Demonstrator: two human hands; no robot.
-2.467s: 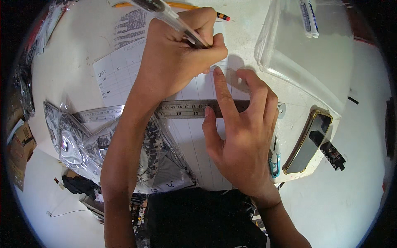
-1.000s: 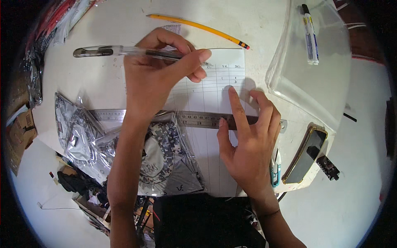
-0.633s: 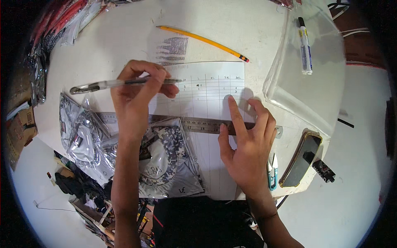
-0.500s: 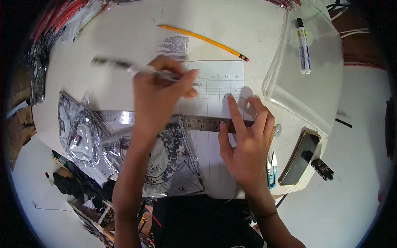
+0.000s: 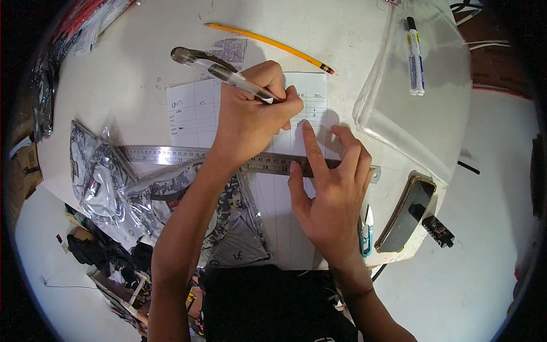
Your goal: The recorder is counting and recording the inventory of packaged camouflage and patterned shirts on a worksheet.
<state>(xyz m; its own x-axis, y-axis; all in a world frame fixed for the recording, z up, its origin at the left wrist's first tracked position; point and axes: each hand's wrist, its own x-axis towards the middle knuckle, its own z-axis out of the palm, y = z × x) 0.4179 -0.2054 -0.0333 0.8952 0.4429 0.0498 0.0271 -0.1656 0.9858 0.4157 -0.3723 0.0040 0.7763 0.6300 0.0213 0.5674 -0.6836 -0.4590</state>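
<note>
A clear pen with a dark cap end (image 5: 222, 70) is pinched in my left hand (image 5: 248, 122), its lower end at the right part of a white paper sheet (image 5: 191, 122). The sheet carries a hand-drawn table; the pen's tip is hidden by my fingers. My right hand (image 5: 330, 191) rests with spread fingers across a steel ruler (image 5: 162, 154) and the paper, its index fingertip on the ruled rows. The ruler lies across the sheet. Beneath my left forearm is a plastic-wrapped grey camouflage garment (image 5: 242, 231), with another wrapped garment (image 5: 94, 179) to its left.
A yellow pencil (image 5: 268, 41) lies beyond the paper. At right, a marker (image 5: 416, 60) rests on clear plastic sheets (image 5: 376, 108). Thread snips (image 5: 366, 233) and a phone (image 5: 405, 214) lie beside my right hand. More wrapped bundles (image 5: 48, 74) fill the far left.
My left hand has moved right over the sheet with the pen, uncovering the table's left columns. The right hand keeps its place on the ruler. The whole view has shifted slightly.
</note>
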